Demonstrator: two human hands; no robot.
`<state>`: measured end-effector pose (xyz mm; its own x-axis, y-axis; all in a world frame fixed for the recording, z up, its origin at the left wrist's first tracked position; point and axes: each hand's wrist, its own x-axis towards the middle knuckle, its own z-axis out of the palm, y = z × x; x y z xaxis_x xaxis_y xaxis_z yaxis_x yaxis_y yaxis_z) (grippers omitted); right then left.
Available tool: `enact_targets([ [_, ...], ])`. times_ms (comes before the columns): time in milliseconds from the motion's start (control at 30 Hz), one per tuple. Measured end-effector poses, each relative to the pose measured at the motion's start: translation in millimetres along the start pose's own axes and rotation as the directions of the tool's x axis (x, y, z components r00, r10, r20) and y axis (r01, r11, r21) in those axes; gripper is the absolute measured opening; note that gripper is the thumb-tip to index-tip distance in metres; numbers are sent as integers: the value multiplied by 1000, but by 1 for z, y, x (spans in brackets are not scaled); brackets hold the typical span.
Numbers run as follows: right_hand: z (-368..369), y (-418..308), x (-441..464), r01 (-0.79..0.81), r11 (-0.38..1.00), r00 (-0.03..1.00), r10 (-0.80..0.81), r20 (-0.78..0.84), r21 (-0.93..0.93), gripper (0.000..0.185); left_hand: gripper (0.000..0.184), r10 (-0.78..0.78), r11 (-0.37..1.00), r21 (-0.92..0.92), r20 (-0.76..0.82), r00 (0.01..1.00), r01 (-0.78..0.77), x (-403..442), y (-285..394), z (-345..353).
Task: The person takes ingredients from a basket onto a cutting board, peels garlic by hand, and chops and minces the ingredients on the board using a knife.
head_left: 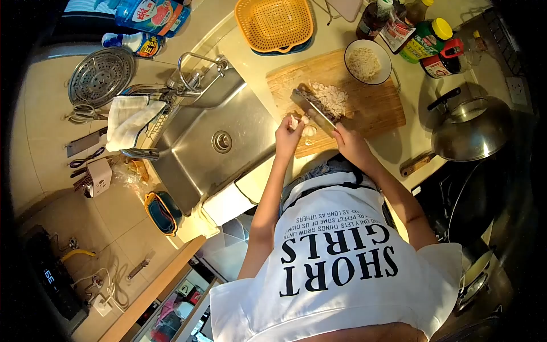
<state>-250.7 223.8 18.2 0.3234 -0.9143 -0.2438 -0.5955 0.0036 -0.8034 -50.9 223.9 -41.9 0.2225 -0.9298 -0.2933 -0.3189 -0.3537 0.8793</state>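
Observation:
My right hand is closed round the handle of a kitchen knife, whose broad blade slants up and left over a wooden cutting board. Left of the blade, my left hand pinches a small white piece that looks like a garlic clove. Another whitish clove lies on the board between my hands. Beyond the knife there is a pile of pale chopped pieces, with darker brown bits along the blade. A white bowl of pale, finely cut food stands at the board's far right corner.
A steel sink with a faucet lies to the left. Behind the board sits a yellow colander. Several sauce bottles stand at the back right, near a lidded pan. A white towel hangs by the sink.

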Motion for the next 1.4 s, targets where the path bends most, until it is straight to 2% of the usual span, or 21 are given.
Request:
enact_targets([
  [33,1,-1,2,15,999,999,-16,-39,-29,14,18,42,995,96,-17,999,-40,2,5,0],
  [67,1,-1,3,28,998,996,-32,-77,-59,14,18,41,995,96,-16,999,-40,2,9,1],
  [133,0,-5,5,31,997,995,-37,-96,-65,13,25,8,926,378,7,1000,-10,1,28,2],
  [167,-1,-7,7,36,997,992,-44,-114,-72,13,25,8,925,379,10,1000,-12,1,28,4],
  [233,0,-7,10,32,995,993,-43,-114,-97,13,31,7,908,417,-115,993,42,2,31,7],
  [367,3,-3,13,57,993,992,-69,-104,-106,13,32,-14,892,446,-135,991,73,4,32,7],
  [433,1,-7,13,47,994,994,-57,-94,-99,13,27,158,914,390,-85,984,-113,8,23,7],
  [567,-3,-14,11,41,995,994,-50,-101,-90,13,22,95,931,362,-106,990,-51,7,32,11],
  [667,-2,-13,11,20,996,996,-28,-90,-90,13,20,65,913,405,-16,998,-53,8,37,12],
  [733,4,-4,12,42,995,991,-54,-125,-94,14,20,237,885,422,-40,971,-198,9,35,14],
  [867,7,0,13,46,996,987,-57,-151,-74,14,17,214,888,426,-57,975,-170,12,36,16],
  [1000,10,2,14,90,992,979,-105,-177,-93,14,14,267,884,416,-79,961,-211,11,35,15],
  [1167,10,2,17,50,993,995,-59,-81,-111,14,12,259,893,396,-67,964,-213,14,26,17],
  [1400,26,17,41,36,978,997,-49,-57,-204,19,14,246,886,417,-50,968,-204,19,25,17],
])
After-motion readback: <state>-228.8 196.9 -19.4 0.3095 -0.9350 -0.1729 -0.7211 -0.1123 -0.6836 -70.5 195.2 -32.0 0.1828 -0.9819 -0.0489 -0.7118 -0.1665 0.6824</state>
